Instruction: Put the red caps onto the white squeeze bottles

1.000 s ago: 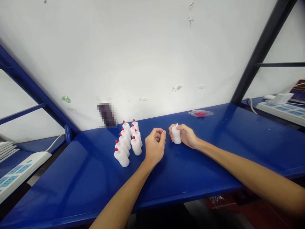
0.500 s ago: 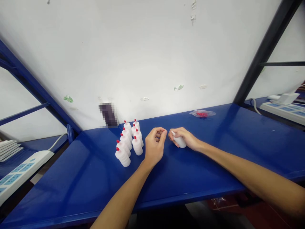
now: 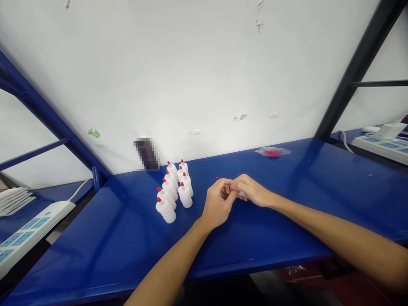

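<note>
My right hand (image 3: 253,190) is wrapped round a small white squeeze bottle (image 3: 242,194), which shows only as a sliver under the fingers. Against it, my left hand (image 3: 219,204) has thumb and fingers pinched together at the bottle's top end. The fingers cover the nozzle and whatever is in the pinch. A small red tip (image 3: 217,178) peeks out just above the left knuckles; I cannot tell what it belongs to. Left of the hands, several white bottles with red caps (image 3: 165,211) stand upright in two rows.
A clear plastic bag of red caps (image 3: 273,152) lies at the back of the blue table (image 3: 255,242), by the white wall. A pixelated dark object (image 3: 147,154) leans there too. Power strips (image 3: 32,231) flank the table, beyond the metal frame posts (image 3: 346,80).
The bottle has tilted over in my right hand, its nozzle toward the left. My left hand has moved right, and its fingertips now meet the right hand. The standing bottles have stayed put.
</note>
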`<state>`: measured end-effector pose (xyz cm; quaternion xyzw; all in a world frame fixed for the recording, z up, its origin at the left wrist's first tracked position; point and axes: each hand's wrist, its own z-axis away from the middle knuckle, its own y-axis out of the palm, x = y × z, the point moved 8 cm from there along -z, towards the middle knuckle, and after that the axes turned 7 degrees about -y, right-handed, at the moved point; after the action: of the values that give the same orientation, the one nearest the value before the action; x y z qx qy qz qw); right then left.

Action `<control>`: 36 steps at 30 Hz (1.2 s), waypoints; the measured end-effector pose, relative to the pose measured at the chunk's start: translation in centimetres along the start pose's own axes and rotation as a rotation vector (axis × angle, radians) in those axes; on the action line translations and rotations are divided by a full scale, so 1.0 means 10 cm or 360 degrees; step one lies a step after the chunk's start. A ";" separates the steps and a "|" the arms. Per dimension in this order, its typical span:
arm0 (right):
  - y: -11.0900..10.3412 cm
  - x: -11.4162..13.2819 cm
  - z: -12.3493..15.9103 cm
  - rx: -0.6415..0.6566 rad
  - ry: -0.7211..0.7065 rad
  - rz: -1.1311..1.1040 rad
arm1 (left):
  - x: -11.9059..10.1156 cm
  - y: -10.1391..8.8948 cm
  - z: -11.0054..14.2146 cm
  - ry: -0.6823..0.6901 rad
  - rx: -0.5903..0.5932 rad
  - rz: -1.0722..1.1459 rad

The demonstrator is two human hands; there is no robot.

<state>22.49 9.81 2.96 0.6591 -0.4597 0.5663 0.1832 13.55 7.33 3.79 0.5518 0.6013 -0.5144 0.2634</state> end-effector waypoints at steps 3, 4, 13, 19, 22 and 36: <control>0.01 0.02 0.02 -0.0004 -0.0079 0.0078 | -0.04 0.00 0.04 -0.0015 0.0034 -0.0011; 0.02 0.05 0.03 0.0009 -0.0124 0.0129 | -0.07 -0.01 0.08 -0.0014 0.0046 -0.0057; -0.18 0.10 -0.01 -0.0179 -0.0079 0.0967 | -0.26 -0.63 0.82 -0.0150 0.0038 -0.1366; -0.34 0.00 -0.02 -0.0356 0.0059 0.0928 | -0.24 -1.05 1.00 -0.0089 -0.0418 -0.1829; -0.30 -0.11 -0.08 -0.0284 -0.0012 0.0132 | -0.41 -0.86 1.07 0.0299 -0.0582 -0.1597; -0.27 -0.28 -0.09 -0.0380 0.0049 -0.0307 | 0.14 -0.06 -0.16 -0.0210 0.0134 -0.1747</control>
<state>24.35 13.03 1.44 0.6649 -0.4557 0.4974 0.3208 13.06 9.45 3.24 0.1341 0.7618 -0.6332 -0.0284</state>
